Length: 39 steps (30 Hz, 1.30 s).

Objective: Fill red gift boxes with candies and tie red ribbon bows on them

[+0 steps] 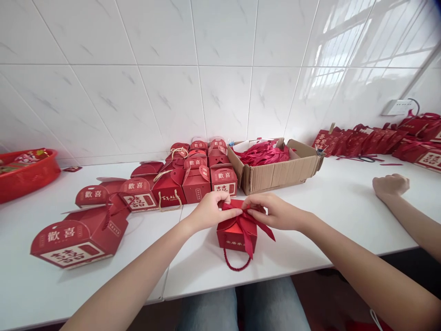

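A small red gift box (236,239) stands on the white table in front of me, with gold lettering on its near side. Its twisted red cord handle (237,269) hangs down at the front. Over the top runs a red ribbon (247,232), gathered at a knot or bow, its tails falling forward and to the right. My left hand (213,211) pinches the ribbon from the left, thumb pointing at the knot. From the right, my right hand (272,210) pinches it too, fingers close to my left thumb. The exact knot is partly hidden by my fingers.
Several red boxes (196,181) stand behind and to the left, one large box (79,236) nearest. A cardboard carton (279,177) holds red ribbons. At left sits a red basin (31,177). Another person's fist (391,185) rests on the table at right, before red bags (361,140) and scissors (367,159).
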Each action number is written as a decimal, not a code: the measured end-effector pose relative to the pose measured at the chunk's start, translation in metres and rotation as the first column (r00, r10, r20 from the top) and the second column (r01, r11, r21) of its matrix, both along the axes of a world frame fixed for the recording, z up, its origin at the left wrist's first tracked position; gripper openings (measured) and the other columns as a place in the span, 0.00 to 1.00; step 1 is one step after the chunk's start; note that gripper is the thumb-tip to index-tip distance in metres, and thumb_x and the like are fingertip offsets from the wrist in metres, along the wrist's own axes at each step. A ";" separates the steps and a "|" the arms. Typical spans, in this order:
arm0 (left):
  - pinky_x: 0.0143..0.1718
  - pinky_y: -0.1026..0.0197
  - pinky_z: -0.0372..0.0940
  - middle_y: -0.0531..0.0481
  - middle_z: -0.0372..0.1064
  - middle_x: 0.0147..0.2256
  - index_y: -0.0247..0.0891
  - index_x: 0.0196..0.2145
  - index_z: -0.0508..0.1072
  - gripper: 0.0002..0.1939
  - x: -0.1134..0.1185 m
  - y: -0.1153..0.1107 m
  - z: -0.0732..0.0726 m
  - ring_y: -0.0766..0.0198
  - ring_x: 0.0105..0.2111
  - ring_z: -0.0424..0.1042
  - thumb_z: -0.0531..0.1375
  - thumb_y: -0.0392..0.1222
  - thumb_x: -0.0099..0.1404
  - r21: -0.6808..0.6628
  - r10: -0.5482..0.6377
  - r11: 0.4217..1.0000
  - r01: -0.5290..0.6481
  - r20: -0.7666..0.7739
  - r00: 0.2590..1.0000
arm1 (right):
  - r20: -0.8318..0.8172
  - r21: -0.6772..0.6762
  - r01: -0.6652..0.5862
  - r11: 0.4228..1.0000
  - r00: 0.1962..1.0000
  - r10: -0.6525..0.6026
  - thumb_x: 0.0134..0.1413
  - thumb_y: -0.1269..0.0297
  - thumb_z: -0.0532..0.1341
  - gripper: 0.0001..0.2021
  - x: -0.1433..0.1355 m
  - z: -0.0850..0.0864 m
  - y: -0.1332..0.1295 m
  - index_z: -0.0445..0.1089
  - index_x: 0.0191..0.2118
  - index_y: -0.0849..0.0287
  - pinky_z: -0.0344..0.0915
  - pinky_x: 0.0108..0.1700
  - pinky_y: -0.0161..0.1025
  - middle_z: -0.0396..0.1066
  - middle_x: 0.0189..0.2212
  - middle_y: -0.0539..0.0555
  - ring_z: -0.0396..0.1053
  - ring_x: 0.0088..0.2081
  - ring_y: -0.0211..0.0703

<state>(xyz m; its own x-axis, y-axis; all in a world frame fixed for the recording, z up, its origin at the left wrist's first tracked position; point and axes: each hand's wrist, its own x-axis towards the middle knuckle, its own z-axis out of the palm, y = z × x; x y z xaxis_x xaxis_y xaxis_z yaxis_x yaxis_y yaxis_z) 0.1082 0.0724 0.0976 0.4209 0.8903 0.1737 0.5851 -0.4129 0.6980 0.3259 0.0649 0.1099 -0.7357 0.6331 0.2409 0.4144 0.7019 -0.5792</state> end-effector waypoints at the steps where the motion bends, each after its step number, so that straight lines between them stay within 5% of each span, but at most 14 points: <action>1: 0.25 0.66 0.48 0.59 0.47 0.22 0.38 0.21 0.52 0.25 -0.001 0.000 -0.001 0.69 0.24 0.49 0.63 0.56 0.53 -0.006 0.010 1.000 -0.010 -0.001 1.000 | 0.004 -0.009 -0.006 1.000 1.000 0.006 0.58 0.72 0.52 0.08 0.001 0.000 0.000 0.68 0.38 0.60 0.59 0.30 0.32 0.69 0.28 0.50 0.62 0.27 0.35; 12: 0.26 0.65 0.53 0.57 0.54 0.23 0.37 0.20 0.57 0.22 -0.012 0.006 -0.007 0.69 0.26 0.55 0.61 0.56 0.55 -0.089 -0.064 0.994 0.069 0.054 0.996 | -0.067 -0.094 -0.013 0.995 0.998 0.006 0.62 0.64 0.52 0.11 0.014 -0.006 -0.001 0.70 0.41 0.61 0.63 0.32 0.34 0.72 0.32 0.54 0.65 0.30 0.38; 21: 0.27 0.64 0.51 0.57 0.51 0.22 0.37 0.18 0.55 0.22 -0.009 0.004 -0.007 0.69 0.25 0.52 0.62 0.52 0.54 -0.043 -0.002 0.999 0.005 0.076 0.997 | -0.083 -0.044 -0.017 0.999 0.996 0.013 0.61 0.66 0.52 0.11 0.017 -0.010 -0.003 0.70 0.42 0.60 0.64 0.35 0.34 0.73 0.35 0.55 0.68 0.34 0.38; 30: 0.28 0.64 0.49 0.58 0.48 0.22 0.38 0.20 0.52 0.23 -0.009 -0.004 -0.005 0.69 0.25 0.50 0.62 0.51 0.55 -0.093 0.002 0.996 0.014 0.164 0.986 | -0.039 0.058 0.253 0.966 0.967 -0.251 0.60 0.61 0.55 0.11 0.012 -0.010 -0.002 0.71 0.33 0.59 0.60 0.30 0.35 0.71 0.28 0.53 0.64 0.29 0.38; 39: 0.27 0.64 0.51 0.58 0.51 0.21 0.38 0.19 0.54 0.24 0.005 -0.004 0.002 0.68 0.24 0.53 0.64 0.55 0.51 -0.070 0.066 0.996 -0.058 0.117 0.991 | -0.184 -0.240 0.324 0.915 0.910 -0.370 0.57 0.54 0.55 0.12 0.003 -0.016 0.002 0.64 0.30 0.58 0.60 0.27 0.35 0.65 0.23 0.49 0.62 0.24 0.38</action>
<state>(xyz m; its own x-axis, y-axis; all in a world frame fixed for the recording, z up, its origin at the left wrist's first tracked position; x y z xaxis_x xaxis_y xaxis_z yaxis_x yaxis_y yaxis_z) 0.1128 0.0684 0.0995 0.3443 0.9253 0.1589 0.5196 -0.3288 0.7886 0.3286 0.0666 0.0941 -0.4029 0.8900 0.2134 0.4552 0.3971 -0.7969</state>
